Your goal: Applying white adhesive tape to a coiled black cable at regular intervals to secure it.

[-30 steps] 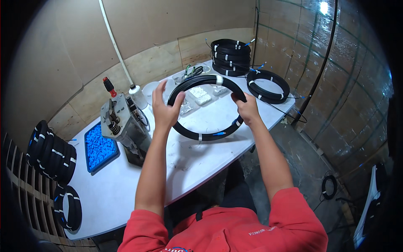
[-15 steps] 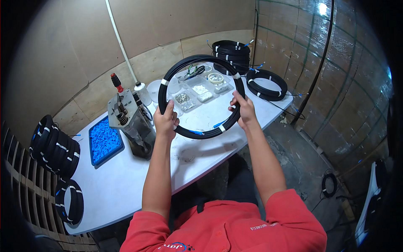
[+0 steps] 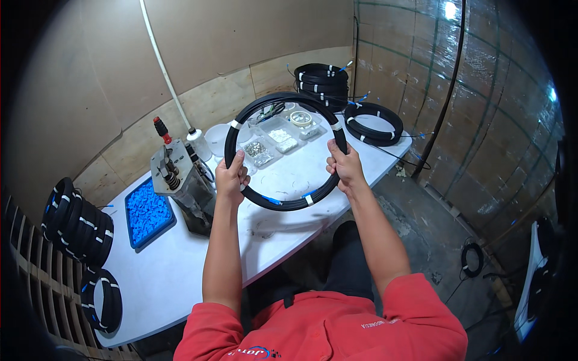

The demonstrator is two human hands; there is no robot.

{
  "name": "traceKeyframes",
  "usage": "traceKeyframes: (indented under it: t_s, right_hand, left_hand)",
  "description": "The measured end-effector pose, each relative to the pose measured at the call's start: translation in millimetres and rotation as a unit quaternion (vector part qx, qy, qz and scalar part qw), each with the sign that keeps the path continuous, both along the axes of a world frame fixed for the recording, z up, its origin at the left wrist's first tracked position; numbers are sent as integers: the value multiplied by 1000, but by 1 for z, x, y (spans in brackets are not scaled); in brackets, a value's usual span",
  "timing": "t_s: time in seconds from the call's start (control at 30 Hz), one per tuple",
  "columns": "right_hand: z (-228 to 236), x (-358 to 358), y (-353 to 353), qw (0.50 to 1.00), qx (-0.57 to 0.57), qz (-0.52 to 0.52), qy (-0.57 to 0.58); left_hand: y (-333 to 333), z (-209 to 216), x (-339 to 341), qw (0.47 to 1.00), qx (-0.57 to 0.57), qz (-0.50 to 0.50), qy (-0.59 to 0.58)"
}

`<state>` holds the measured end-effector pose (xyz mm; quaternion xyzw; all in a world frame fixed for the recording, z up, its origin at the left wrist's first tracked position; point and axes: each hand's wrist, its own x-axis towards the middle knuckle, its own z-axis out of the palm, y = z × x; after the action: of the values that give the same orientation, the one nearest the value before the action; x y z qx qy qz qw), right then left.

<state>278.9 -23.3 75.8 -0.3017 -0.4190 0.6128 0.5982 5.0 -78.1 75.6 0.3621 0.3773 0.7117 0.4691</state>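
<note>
Between both hands I hold up a coil of black cable [image 3: 283, 204] above the white table. White tape bands wrap it at several places, and blue connector ends show along its near edge. My left hand [image 3: 232, 178] is closed around the coil's left side. On the opposite side my right hand [image 3: 345, 165] grips it, thumb over the cable. Through the ring I see clear plastic trays with small metal parts [image 3: 257, 153] and white pieces [image 3: 283, 139]. A hand press with a red-and-black handle [image 3: 186, 180] stands left of my left hand.
A blue tray of small blue parts [image 3: 147, 216] lies left of the press. More black coils are stacked at the table's left edge [image 3: 78, 225] and far right corner [image 3: 322, 87], with a single coil [image 3: 373, 123] nearby. A white-capped bottle [image 3: 197, 143] stands behind the press.
The coil has turned slightly in my hands and sits a bit lower in view. My right hand has wrapped its fingers more fully around it. The whole view has shifted a little.
</note>
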Motion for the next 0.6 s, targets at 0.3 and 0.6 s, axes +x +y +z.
traceKeyframes:
  t_s: [0.3,0.6]
  right_hand:
    - [-4,10,33,987,88,-3,138]
    - [1,7,39,974,65,-54,209]
  left_hand:
    - [21,-16,37,996,3,36,83]
    - [40,-45,114,978,-51,-106,-173]
